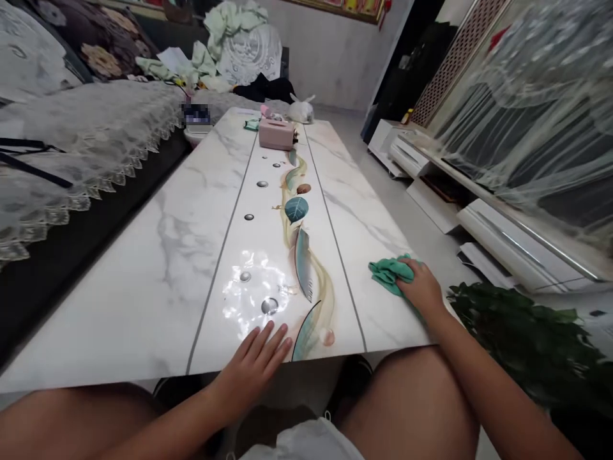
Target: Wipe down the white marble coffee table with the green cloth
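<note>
A long table with a white marble-patterned top (182, 255) stretches away in front of me, with printed leaves and feathers down its middle strip. At the right edge, near me, my right hand (421, 287) grips a crumpled green cloth (391, 273) against the surface. Its fingers are wrapped over the cloth, and part of the cloth is hidden under the palm. My left hand (256, 361) lies on the near edge of the table, fingers stretched out and holding nothing. Bright glare covers the tabletop just beyond those fingers.
A pink tissue box (276, 135) and a white plastic bag (301, 110) stand at the table's far end. On the left runs a sofa with a lace cover (86, 140). A leafy plant (522, 338) and a white TV cabinet (507, 236) are on the right.
</note>
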A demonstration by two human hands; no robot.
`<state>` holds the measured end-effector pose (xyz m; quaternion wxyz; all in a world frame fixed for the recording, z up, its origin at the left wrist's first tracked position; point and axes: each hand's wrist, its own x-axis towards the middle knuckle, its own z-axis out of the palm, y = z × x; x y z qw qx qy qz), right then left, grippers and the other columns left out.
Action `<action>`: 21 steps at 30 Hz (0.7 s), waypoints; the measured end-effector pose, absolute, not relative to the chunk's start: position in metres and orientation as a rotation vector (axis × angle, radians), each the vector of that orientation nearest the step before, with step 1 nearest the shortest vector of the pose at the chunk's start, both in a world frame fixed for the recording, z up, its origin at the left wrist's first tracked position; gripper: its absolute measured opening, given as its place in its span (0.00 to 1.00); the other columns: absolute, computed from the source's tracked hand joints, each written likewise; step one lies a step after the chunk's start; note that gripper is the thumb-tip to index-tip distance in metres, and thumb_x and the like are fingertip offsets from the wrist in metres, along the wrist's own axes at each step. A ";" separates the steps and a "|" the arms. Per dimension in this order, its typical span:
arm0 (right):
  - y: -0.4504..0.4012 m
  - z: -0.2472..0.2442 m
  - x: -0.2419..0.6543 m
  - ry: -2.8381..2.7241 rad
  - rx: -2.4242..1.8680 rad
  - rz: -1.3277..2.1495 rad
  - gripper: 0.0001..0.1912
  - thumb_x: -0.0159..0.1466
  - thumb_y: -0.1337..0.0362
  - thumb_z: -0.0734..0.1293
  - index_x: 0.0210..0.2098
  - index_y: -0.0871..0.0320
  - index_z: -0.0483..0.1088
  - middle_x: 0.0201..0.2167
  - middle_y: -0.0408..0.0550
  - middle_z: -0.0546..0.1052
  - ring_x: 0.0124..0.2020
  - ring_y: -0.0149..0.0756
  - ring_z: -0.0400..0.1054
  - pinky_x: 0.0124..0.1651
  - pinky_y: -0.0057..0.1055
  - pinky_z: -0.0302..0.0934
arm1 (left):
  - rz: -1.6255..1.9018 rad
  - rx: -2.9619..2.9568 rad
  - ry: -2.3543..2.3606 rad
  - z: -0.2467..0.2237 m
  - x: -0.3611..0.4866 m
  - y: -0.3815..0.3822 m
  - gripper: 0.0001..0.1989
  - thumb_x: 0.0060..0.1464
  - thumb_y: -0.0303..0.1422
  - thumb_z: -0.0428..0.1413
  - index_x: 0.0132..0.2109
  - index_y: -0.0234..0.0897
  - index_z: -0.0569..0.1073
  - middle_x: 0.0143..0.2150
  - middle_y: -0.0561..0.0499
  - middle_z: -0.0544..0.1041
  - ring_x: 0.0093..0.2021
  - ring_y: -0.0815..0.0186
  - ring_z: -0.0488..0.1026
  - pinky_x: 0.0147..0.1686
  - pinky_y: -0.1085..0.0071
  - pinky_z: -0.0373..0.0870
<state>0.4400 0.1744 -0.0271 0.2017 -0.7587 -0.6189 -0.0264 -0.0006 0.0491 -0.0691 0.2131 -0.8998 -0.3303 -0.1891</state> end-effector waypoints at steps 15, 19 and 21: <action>0.337 -0.007 0.440 -1.403 -2.330 -0.027 0.28 0.60 0.59 0.67 0.59 0.59 0.72 0.42 0.58 0.75 0.43 0.49 0.71 0.45 0.43 0.66 | -0.722 -2.405 -0.877 -0.077 0.002 0.056 0.20 0.59 0.30 0.50 0.57 0.37 0.75 0.76 0.46 0.53 0.75 0.50 0.49 0.74 0.55 0.42; 0.292 -0.007 0.465 -1.341 -2.375 -0.031 0.26 0.57 0.58 0.67 0.54 0.59 0.73 0.34 0.55 0.76 0.39 0.50 0.72 0.42 0.44 0.67 | -0.657 -2.426 -0.908 -0.080 0.000 0.054 0.24 0.56 0.31 0.54 0.59 0.39 0.74 0.77 0.48 0.48 0.76 0.51 0.44 0.74 0.57 0.41; 0.260 -0.006 0.480 -1.335 -2.381 -0.043 0.26 0.56 0.56 0.67 0.52 0.60 0.73 0.31 0.54 0.75 0.37 0.50 0.72 0.39 0.45 0.67 | -0.614 -2.407 -0.911 -0.082 0.000 0.053 0.25 0.56 0.31 0.54 0.61 0.40 0.73 0.77 0.48 0.50 0.74 0.51 0.52 0.72 0.56 0.46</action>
